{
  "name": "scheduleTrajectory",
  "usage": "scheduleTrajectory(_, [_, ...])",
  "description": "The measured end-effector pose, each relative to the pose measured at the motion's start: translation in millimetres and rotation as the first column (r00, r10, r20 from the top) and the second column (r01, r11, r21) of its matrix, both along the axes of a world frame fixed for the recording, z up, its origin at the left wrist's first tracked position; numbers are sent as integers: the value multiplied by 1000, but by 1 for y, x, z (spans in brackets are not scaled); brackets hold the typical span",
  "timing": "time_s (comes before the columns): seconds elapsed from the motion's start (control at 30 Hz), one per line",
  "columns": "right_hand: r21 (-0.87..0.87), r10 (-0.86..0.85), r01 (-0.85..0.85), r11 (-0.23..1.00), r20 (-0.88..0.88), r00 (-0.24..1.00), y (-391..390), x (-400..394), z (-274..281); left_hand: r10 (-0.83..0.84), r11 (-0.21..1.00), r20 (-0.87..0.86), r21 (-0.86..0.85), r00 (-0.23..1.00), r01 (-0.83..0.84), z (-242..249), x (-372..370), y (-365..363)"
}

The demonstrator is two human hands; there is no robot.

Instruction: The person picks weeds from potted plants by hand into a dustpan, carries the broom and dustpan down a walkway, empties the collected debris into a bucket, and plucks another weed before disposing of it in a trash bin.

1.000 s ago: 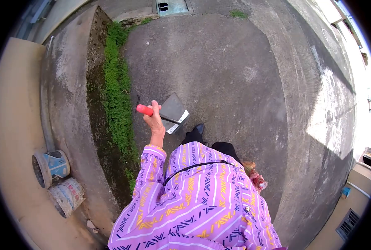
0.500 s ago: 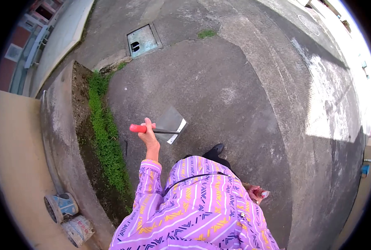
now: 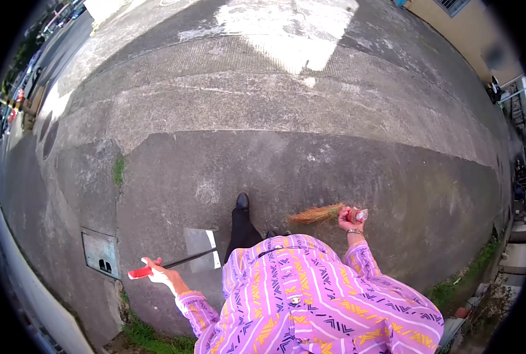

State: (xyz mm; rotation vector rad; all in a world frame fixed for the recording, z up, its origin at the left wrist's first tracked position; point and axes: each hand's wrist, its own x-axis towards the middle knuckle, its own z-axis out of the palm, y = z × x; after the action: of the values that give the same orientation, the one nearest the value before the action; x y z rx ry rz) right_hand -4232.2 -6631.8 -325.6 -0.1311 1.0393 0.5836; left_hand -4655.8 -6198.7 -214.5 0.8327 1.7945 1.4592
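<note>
My left hand (image 3: 162, 274) is closed round the red grip of a long-handled dustpan (image 3: 198, 250). Its dark shaft slants down to a grey pan with a white edge, which sits low beside my leg. On the other side, my right hand (image 3: 350, 220) is wrapped round the handle end of a straw broom (image 3: 314, 214). The orange-brown bristles point left, in front of my body and close over the pavement. A red and clear end of the handle sticks out past my fingers.
Dark concrete pavement (image 3: 275, 171) stretches ahead, with a ribbed lighter strip beyond it. A metal drain cover (image 3: 100, 253) with a hole is set in the ground at left. Green weeds (image 3: 151, 336) grow at lower left, and a beige building (image 3: 458, 41) stands at upper right.
My view and body have turned to the right, toward the sunlit pavement. The broom has come into view in my right hand, which is further forward. The dustpan remains in my left hand.
</note>
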Motion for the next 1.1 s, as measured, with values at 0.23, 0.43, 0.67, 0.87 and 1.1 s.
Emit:
scheduleTrajectory(0.23, [-361,-221,220,906,38,974,105,34,37,-162,978,82,-116,983,171,-29,148,156])
scheduleTrajectory(0.43, [-379,-341,316,870,2,940,153,84,58,-310,941,127,-100,942,323,-29,263,253])
scheduleTrajectory(0.67, [-429,-299,317,846,111,948,236,226,17,-365,931,41,28,930,364,-47,413,349])
scheduleTrajectory(0.87, [-336,-347,388,858,176,921,340,359,16,-354,932,-10,-87,935,352,-80,525,450])
scheduleTrajectory(1.1, [-95,-448,472,876,203,871,428,538,42,-416,909,-7,-8,909,416,-51,694,509])
